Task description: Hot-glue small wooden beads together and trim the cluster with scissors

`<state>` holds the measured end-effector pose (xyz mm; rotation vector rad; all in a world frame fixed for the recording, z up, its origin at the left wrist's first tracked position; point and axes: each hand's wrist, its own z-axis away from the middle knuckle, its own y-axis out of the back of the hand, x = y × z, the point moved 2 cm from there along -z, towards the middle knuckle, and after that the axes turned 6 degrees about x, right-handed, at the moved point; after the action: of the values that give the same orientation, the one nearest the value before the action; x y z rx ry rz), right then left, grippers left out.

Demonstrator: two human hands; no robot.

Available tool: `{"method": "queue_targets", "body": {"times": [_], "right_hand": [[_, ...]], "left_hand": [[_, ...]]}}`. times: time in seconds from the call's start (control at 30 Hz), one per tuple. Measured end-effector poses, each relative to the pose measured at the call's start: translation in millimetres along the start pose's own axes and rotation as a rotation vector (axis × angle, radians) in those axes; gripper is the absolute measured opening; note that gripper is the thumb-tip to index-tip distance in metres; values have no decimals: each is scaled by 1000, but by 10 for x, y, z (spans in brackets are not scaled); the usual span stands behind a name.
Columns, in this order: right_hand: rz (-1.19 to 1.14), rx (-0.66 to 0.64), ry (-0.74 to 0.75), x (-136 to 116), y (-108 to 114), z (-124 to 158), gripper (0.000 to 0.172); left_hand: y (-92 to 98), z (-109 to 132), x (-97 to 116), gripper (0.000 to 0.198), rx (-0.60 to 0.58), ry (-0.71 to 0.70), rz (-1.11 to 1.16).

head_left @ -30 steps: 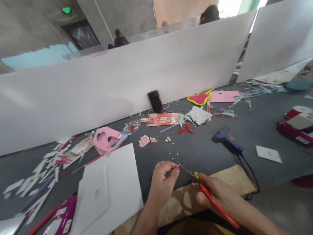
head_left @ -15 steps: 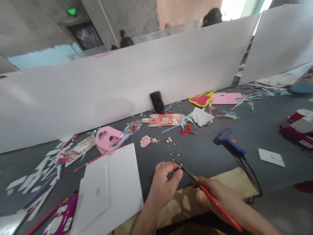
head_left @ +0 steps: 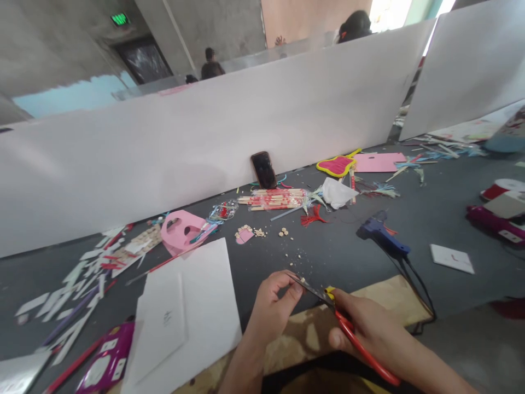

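Observation:
My right hand (head_left: 363, 325) grips red-handled scissors (head_left: 328, 306) whose blades point left and up over the dark table (head_left: 348, 257). My left hand (head_left: 275, 303) is curled in a pinch at the blade tips, holding a tiny pale piece I cannot make out. Both hands hover above a brown paper sheet (head_left: 389, 301) at the near edge. Small pale crumbs (head_left: 301, 256) lie just beyond the blades.
White paper sheets (head_left: 192, 306) lie to the left, a blue glue gun (head_left: 381, 235) with cord to the right. A phone (head_left: 263, 169) leans on the white divider (head_left: 205, 142). Pink cut-outs (head_left: 182, 232), stick bundle (head_left: 274, 200), paper scraps (head_left: 82, 273). A person's head shows behind the divider.
The scissor blades have shifted slightly down and toward me with both hands; the pinch on the small piece holds.

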<state>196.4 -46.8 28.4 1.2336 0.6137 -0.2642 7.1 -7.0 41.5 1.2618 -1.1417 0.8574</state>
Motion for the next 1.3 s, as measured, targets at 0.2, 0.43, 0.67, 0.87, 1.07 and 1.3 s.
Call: {"method": "queue_targets", "body": {"times": [0.2,0.43,0.67,0.87,1.07,1.3], "right_hand": [[112,72,10,37,-43,5,43],[157,44,-34,53,-138,-18,29],[204,47,-44,30,-148,-49,38],[312,39,-67,-34,-155,-56,23],[127,42,-71,-74,-144,-87,24],[49,-19,-91,-73,-92,-148,32]], "left_hand": [[-29,4,-25,20,26,-32,-36],[-37,20,-51,22,17,-42,-119],[-37,40,-139,25,44,0,-140],[-97,61,-115,33,120,-70,-223],[-192,63,-106,35,205,-40,-138],[-125,8,-72,32,138,-63,-230]]}}
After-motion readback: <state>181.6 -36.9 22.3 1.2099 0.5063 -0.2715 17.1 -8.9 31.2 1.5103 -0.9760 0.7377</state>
